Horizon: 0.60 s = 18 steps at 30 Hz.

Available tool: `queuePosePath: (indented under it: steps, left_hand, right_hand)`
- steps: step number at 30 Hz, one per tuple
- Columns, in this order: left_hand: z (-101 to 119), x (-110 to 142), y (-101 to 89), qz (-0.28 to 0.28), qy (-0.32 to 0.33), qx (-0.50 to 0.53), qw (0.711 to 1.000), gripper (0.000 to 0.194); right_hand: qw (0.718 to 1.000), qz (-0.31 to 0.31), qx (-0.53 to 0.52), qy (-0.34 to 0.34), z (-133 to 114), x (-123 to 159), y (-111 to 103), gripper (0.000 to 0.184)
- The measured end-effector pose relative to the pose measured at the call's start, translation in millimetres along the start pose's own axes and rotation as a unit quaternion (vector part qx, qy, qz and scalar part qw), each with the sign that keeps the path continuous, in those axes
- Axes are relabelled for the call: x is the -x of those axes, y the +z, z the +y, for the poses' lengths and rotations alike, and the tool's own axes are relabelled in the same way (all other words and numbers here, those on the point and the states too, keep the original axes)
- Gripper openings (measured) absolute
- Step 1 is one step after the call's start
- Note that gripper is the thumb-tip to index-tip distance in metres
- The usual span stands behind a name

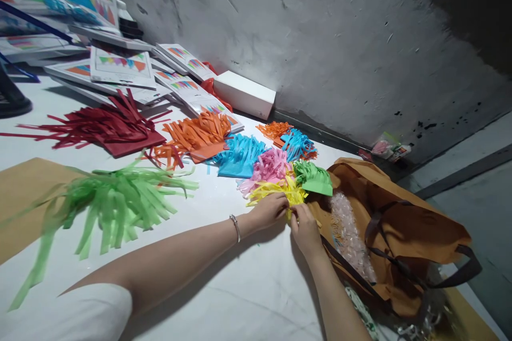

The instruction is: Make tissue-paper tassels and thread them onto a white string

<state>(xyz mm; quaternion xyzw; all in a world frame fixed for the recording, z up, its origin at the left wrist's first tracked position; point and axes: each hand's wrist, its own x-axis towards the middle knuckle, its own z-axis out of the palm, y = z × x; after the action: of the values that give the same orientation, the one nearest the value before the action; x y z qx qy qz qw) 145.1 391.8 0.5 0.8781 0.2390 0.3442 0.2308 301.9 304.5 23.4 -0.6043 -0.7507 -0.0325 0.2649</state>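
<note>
"Fringe [276,190] in yellow, its long axis roughly across the view, loose strips fanning left. The hands?"

"Left hand [273,208] and right hand [306,229] meet at its near edge, fingers curled against it; whether they're pinched shut, I can't tell."

"What's around it?"

"Pink bundle [271,164] just behind, green bundle [314,177] at the far right, its fringe upward. Blue bundle [240,155], orange bundle [202,136] and dark red bundle [120,128] run off leftward."

"Anything in the way?"

"Brown bag [404,234] crowds the right hand's outer side. White box [245,94] sits well back, by the wall [304,32]."
</note>
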Motion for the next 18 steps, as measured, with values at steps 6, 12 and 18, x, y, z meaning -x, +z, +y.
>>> queuePosePath:
  steps: [6, 12, 18]
  left_hand:
    - [2, 0, -5.7, 0.009, -0.006, 0.019, 1.0, 0.014]
    - [2, 0, -4.6, 0.022, -0.017, 0.024, 0.999, 0.016]
    - [2, -3, -4.1, 0.006, 0.008, 0.035, 0.999, 0.008]
  right_hand:
    - [0.994, -0.067, 0.089, -0.021, -5, -8, -16, 0.006]
    - [0.973, -0.109, 0.193, -0.063, -16, -22, -33, 0.007]
    - [0.948, -0.159, 0.224, -0.163, -22, -30, -41, 0.015]
